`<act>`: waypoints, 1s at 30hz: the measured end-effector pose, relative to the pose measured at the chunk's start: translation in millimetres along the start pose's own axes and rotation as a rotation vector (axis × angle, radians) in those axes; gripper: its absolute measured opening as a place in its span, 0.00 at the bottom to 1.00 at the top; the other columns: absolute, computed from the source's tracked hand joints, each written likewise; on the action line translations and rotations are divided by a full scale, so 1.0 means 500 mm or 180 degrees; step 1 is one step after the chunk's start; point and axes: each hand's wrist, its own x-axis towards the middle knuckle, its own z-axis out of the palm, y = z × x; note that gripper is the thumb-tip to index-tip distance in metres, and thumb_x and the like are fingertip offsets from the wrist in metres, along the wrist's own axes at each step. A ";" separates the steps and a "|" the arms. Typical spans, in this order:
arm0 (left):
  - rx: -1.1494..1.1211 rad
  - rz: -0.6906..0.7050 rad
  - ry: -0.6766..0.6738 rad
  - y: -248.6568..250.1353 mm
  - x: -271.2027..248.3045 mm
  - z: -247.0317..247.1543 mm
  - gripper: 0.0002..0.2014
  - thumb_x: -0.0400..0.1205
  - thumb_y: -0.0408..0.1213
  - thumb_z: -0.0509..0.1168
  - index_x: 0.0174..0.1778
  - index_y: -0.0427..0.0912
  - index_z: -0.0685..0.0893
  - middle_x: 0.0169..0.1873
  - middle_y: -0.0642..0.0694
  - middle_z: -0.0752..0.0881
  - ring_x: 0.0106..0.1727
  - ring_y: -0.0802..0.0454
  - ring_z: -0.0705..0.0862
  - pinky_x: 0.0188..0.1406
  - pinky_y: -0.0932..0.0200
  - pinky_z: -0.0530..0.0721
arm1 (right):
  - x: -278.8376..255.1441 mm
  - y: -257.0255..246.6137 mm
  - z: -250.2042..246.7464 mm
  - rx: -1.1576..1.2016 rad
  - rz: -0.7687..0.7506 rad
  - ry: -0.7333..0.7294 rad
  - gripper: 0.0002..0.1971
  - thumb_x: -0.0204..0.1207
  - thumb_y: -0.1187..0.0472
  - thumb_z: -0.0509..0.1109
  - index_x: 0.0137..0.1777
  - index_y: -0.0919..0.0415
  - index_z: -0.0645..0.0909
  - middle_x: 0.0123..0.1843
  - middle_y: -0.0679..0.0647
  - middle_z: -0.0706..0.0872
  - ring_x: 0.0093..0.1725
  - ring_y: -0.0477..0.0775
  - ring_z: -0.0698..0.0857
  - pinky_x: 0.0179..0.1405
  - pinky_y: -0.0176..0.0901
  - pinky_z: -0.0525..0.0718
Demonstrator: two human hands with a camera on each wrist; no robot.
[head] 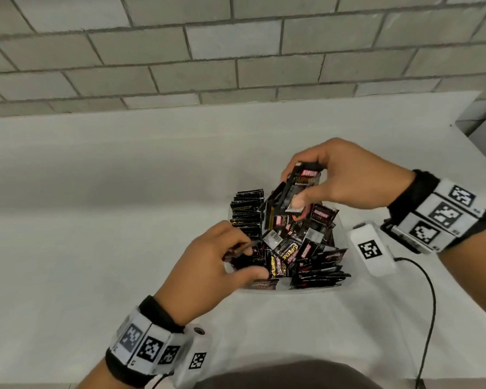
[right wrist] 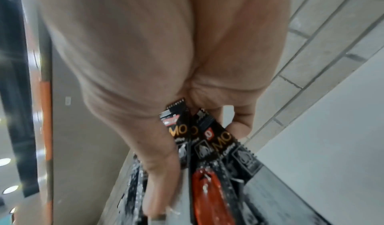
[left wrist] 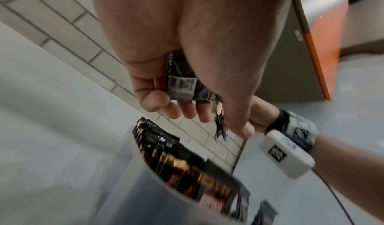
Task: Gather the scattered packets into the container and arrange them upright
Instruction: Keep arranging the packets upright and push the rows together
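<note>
A clear plastic container (head: pixel 345 240) sits on the white table, full of black coffee packets (head: pixel 300 248). Some stand upright in rows at its far left and near right; others lie jumbled in the middle. My right hand (head: pixel 306 189) hovers over the container's far side and pinches a small stack of packets (head: pixel 300 192) between thumb and fingers; the same stack of packets (right wrist: pixel 207 138) fills the right wrist view. My left hand (head: pixel 242 256) is at the container's near left corner and grips a few packets (left wrist: pixel 182 84), one with its barcode showing.
A white table (head: pixel 96 220) runs to a grey block wall (head: pixel 208 51) behind. A black cable (head: pixel 429 304) trails from my right wrist across the table's near right. An orange-edged panel (left wrist: pixel 315 56) stands off to the side.
</note>
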 end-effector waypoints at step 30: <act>-0.1290 -0.0641 -0.1001 0.027 0.012 -0.114 0.15 0.85 0.47 0.71 0.65 0.45 0.88 0.55 0.42 0.92 0.51 0.42 0.92 0.35 0.47 0.91 | 0.069 0.081 0.153 -0.2317 0.0412 -0.1400 0.26 0.72 0.40 0.76 0.62 0.57 0.84 0.52 0.52 0.85 0.50 0.54 0.86 0.52 0.56 0.89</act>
